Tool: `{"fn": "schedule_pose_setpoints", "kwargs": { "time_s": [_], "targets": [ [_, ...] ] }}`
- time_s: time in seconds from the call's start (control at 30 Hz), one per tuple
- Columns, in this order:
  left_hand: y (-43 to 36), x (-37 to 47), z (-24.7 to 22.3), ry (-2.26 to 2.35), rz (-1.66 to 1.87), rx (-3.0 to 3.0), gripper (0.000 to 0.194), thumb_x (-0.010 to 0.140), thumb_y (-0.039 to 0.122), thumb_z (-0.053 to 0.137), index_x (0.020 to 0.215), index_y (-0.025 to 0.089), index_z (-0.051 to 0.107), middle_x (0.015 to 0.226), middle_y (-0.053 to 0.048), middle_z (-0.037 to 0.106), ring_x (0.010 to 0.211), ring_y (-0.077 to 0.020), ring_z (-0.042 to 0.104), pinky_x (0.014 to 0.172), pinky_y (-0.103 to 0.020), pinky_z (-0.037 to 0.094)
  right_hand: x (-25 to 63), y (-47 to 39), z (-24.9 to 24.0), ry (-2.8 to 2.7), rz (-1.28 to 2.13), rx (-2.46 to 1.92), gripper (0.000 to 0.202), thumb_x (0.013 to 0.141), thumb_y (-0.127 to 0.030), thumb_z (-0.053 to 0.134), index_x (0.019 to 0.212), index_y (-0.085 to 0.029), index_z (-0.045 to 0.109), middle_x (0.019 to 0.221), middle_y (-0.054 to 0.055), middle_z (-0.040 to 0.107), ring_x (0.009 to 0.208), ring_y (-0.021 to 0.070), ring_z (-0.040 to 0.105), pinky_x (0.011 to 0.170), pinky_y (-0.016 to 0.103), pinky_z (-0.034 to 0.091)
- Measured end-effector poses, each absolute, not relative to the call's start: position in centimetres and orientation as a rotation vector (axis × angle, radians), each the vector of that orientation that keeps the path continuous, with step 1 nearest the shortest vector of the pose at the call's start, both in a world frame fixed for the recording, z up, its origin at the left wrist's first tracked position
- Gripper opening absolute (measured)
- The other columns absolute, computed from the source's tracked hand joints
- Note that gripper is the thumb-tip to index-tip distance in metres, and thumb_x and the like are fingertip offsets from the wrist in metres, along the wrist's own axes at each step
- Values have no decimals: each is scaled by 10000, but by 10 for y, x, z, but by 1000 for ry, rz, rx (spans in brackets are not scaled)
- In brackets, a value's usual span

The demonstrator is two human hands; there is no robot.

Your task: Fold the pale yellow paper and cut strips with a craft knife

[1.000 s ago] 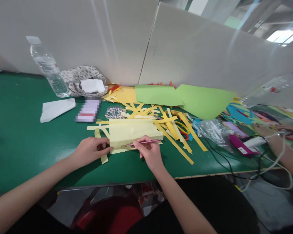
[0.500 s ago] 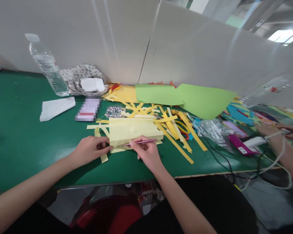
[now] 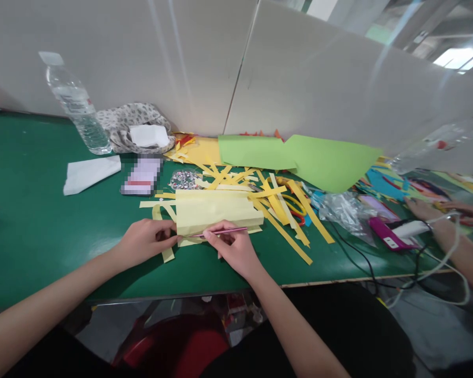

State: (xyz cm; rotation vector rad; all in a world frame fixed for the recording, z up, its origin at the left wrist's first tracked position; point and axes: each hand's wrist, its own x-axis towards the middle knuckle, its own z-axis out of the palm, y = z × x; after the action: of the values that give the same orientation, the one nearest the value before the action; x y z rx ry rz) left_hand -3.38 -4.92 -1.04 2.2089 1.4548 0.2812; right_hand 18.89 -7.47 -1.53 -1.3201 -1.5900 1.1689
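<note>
A pale yellow sheet of paper, its near part folded over, lies on the green table in front of me. My left hand pinches the sheet's lower left corner between thumb and fingers. In my right hand is a slim pink pen-like stick, held like a pencil, nearly flat along the fold. Its left tip rests by the paper near my left fingers; I cannot tell its exact kind. Beneath my left fingertips a pale paper strip sticks out toward me.
Yellow paper strips and scissors with yellow handles lie right of the sheet. Behind are green paper, a dish of small gems, a phone and a water bottle. Another person's hand works at far right, near cables.
My right hand has slid a little left along the fold with the pink stick. My left hand stays at the corner. The other person's hands at far right have shifted slightly.
</note>
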Motion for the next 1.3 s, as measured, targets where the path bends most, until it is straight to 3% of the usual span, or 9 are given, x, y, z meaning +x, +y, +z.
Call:
{"fn": "schedule_pose_setpoints", "kwargs": {
  "time_s": [0.27,0.43,0.57,1.07,1.3],
  "targets": [
    [-50,-33,-10,1460,288,2224,315,818,470,464,670,206,549,569,41,576,517,-115,504,488,-212,273,189,-73,-12,-1360,1153,-1328,244,742,-402,636,678,-194,524,503,-48,499,372,81,406,366,213,332],
    [-49,-34,-12,1450,285,2217,307,820,470,467,687,207,555,575,43,581,524,-116,509,490,-213,270,189,-76,-11,-1497,1140,-1284,227,769,-406,619,713,-190,580,495,-55,447,415,89,428,395,210,352],
    [-49,-34,-12,1456,268,2219,318,822,480,464,687,206,550,565,46,566,515,-115,500,491,-216,268,189,-76,-13,-1562,1162,-1295,218,786,-410,604,765,-192,601,539,-45,494,434,89,456,415,210,374],
    [-48,-36,-15,1446,310,2242,324,818,489,467,686,207,556,560,45,563,500,-107,494,487,-214,268,210,-65,-12,-1350,1159,-1296,244,719,-380,670,663,-185,535,500,-54,511,374,72,438,393,211,376],
    [-49,-35,-15,1446,282,2243,322,822,486,462,686,206,546,566,43,560,511,-112,501,497,-215,269,232,-59,-16,-1330,1131,-1301,270,693,-393,694,644,-178,538,525,-31,584,358,73,449,378,209,345]
  ]
}}
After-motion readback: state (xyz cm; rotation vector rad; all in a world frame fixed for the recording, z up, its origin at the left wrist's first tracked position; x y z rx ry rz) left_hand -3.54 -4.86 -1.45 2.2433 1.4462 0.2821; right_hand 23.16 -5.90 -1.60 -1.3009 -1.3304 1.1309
